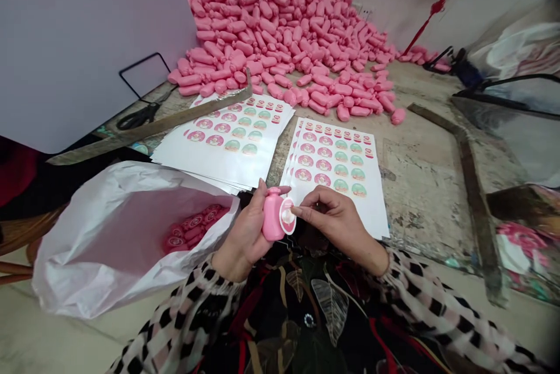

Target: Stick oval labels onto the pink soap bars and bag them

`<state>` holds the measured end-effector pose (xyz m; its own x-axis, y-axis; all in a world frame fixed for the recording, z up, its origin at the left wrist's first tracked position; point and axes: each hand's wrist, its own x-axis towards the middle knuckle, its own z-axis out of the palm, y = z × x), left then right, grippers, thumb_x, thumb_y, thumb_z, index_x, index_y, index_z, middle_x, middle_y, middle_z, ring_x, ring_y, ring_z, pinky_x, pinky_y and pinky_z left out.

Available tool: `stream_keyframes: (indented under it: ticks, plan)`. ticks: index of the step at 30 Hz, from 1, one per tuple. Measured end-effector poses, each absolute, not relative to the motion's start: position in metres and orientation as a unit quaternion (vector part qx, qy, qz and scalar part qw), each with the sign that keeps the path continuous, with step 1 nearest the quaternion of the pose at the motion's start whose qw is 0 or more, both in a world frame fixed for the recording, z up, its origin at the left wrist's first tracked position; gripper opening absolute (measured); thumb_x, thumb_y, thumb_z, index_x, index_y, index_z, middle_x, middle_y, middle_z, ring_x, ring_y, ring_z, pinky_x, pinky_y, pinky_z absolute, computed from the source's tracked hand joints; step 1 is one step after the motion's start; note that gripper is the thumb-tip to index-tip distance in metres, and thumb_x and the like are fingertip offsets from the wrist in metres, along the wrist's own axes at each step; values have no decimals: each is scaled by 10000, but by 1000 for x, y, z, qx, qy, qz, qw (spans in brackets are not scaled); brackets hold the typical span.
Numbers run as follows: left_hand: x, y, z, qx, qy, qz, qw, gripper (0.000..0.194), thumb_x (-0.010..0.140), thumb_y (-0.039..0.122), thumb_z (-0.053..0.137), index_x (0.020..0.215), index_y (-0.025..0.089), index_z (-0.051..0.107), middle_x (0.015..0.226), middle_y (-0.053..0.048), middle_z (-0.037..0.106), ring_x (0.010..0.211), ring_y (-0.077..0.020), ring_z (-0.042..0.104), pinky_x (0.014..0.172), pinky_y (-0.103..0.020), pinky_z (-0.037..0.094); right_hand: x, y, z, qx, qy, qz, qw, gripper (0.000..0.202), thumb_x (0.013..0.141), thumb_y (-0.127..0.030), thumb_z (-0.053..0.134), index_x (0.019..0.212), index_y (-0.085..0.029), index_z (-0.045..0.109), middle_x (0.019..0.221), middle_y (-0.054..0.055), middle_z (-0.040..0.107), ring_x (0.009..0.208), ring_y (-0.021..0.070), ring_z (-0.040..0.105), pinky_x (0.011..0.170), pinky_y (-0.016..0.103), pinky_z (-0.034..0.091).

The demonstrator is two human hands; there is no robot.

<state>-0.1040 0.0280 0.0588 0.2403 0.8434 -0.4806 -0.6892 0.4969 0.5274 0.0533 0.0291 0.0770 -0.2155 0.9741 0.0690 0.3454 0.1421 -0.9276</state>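
My left hand (243, 234) grips a small pink plastic bottle (272, 216) held upright in front of me. My right hand (335, 217) pinches a round pink-and-white sticker (287, 216) against the bottle's face with thumb and forefinger. Just beyond my hands lies a stack of sticker sheets (339, 167) with pink and green round stickers. A second stack of sheets (231, 137) lies to its left. A large heap of pink bottles (280, 24) covers the far part of the table.
A white plastic bag (109, 240) at my left holds several labelled pink bottles (192, 225). Black scissors (137, 116) and a long metal bar (153, 128) lie at the back left. Another metal bar (472, 187) lies at the right, near clear bags.
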Motion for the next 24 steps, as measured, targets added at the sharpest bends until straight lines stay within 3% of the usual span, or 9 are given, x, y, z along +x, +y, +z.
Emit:
stream_keyframes:
  ticks: [7,24]
  plan:
    - [-96,26,56,107,355,466,803,504,798,557,504,1007,112,614,651,-20,530,531,-94,504,505,-213,443,55,23,65,-499,-665,419,364,188,747,-379,661,711,-198,623,710,-5,611,645,120,533,601,247,412]
    - [-92,24,50,170,364,491,773,570,773,612,487,1038,124,616,652,-4,518,521,-88,505,507,-214,446,51,25,60,-505,-645,453,352,229,757,-428,643,724,-206,604,699,2,632,629,133,554,612,275,431]
